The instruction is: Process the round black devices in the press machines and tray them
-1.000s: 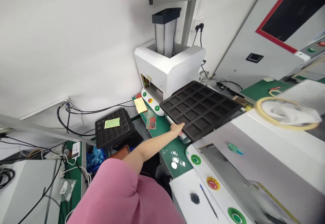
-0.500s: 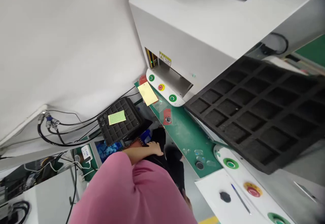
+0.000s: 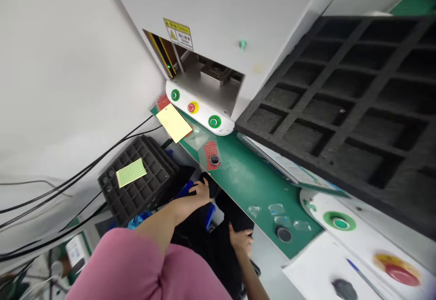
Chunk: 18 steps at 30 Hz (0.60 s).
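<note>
My left hand (image 3: 200,193) is over my black trousers, just short of the green bench edge, its fingers loosely bent and apart with nothing in them. Lower down, my right hand (image 3: 241,241) rests at my other leg, thumb and fingers apart and no object in it. On the green bench (image 3: 250,184) in front of both hands lies a red dotted sheet (image 3: 211,150) under clear film, with a small round dark-rimmed piece (image 3: 214,159) on it. Another round dark piece (image 3: 283,233) lies near the bench edge, beside several clear plastic pieces (image 3: 282,221).
A white machine (image 3: 211,14) with an open bay and a button panel (image 3: 200,111) stands behind the bench. A large black compartment tray (image 3: 306,114) juts in at right. Stacked black trays (image 3: 136,200) carry a yellow-green dotted sheet (image 3: 131,173). A pen (image 3: 363,275) lies on white paper.
My view has moved nearer the machine, and a metal block now shows inside its bay. My left hand has lifted and its fingers have bent; more of my right hand has come into view.
</note>
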Each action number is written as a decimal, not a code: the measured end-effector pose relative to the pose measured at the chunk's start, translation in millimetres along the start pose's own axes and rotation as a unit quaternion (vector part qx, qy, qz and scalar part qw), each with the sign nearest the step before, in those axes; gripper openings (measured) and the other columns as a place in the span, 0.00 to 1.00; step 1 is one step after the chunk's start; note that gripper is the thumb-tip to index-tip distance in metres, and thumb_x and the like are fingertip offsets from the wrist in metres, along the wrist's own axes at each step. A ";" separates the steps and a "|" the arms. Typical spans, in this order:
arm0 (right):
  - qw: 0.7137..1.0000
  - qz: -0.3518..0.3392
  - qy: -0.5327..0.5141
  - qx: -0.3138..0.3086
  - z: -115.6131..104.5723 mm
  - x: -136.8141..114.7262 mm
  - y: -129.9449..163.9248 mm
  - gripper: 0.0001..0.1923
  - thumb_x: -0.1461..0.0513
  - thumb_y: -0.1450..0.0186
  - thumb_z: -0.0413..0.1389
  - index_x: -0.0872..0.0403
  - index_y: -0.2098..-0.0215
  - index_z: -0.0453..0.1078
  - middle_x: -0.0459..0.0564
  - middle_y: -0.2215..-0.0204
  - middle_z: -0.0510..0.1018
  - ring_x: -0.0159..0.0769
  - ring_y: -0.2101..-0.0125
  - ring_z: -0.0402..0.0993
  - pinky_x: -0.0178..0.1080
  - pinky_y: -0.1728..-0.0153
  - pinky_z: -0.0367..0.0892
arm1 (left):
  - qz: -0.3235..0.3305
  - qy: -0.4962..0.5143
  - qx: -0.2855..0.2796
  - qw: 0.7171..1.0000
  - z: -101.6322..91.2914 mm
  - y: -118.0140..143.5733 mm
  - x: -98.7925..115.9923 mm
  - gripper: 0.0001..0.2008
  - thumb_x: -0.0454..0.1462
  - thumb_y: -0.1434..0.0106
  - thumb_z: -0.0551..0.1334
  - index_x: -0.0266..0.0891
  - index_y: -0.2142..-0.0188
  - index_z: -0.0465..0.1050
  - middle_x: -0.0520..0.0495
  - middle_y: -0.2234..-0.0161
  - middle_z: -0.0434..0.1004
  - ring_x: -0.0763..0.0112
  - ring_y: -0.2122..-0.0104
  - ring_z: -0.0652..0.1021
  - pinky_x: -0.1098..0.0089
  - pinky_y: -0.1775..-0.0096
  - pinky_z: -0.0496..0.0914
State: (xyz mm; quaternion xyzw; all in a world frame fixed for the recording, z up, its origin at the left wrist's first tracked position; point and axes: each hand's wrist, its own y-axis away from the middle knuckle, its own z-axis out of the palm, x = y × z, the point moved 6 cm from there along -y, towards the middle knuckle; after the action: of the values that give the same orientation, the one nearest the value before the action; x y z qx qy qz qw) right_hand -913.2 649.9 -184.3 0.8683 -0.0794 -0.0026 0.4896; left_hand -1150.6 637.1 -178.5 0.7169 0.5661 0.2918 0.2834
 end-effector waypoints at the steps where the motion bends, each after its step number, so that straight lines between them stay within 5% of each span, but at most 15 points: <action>1: 0.999 0.030 -0.019 0.024 4.2 3.1 -14.1 0.32 0.45 0.32 0.52 0.57 0.39 0.59 0.60 0.48 0.70 0.44 0.53 0.73 0.51 0.53 0.71 | 0.026 -0.041 0.001 0.999 6.9 -15.2 4.1 0.42 0.40 0.56 0.75 0.32 0.42 0.66 0.20 0.43 0.63 0.19 0.40 0.57 0.22 0.51 0.53; 6: 0.982 0.042 -0.115 0.143 34.4 14.3 -58.6 0.52 0.41 0.36 0.52 0.70 0.32 0.38 0.78 0.45 0.62 0.65 0.48 0.68 0.57 0.53 0.68 | 0.134 -0.186 0.027 0.973 38.3 -64.7 1.2 0.52 0.47 0.51 0.72 0.33 0.33 0.51 0.18 0.46 0.66 0.25 0.47 0.67 0.27 0.59 0.65; 11: 0.956 0.024 -0.182 0.229 63.2 26.1 -63.6 0.54 0.37 0.38 0.46 0.68 0.31 0.37 0.82 0.44 0.60 0.76 0.48 0.65 0.65 0.55 0.66 | 0.212 -0.212 0.062 0.952 49.2 -73.7 -22.1 0.49 0.54 0.40 0.61 0.29 0.31 0.42 0.17 0.48 0.67 0.32 0.51 0.74 0.40 0.62 0.73; 18: 0.931 -0.012 -0.212 0.298 84.1 29.0 -53.4 0.54 0.38 0.40 0.48 0.69 0.32 0.44 0.85 0.44 0.59 0.77 0.45 0.62 0.69 0.55 0.64 | 0.283 -0.105 0.113 0.947 33.4 -62.4 -88.9 0.22 0.42 0.28 0.50 0.29 0.42 0.64 0.33 0.53 0.76 0.57 0.55 0.79 0.57 0.54 0.73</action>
State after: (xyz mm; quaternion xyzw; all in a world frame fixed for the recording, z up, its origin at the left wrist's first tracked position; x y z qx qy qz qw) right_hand -884.2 601.4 -271.3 0.9543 -0.1686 -0.1687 0.1799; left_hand -1182.9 560.0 -255.5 0.9015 0.3366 0.2173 0.1638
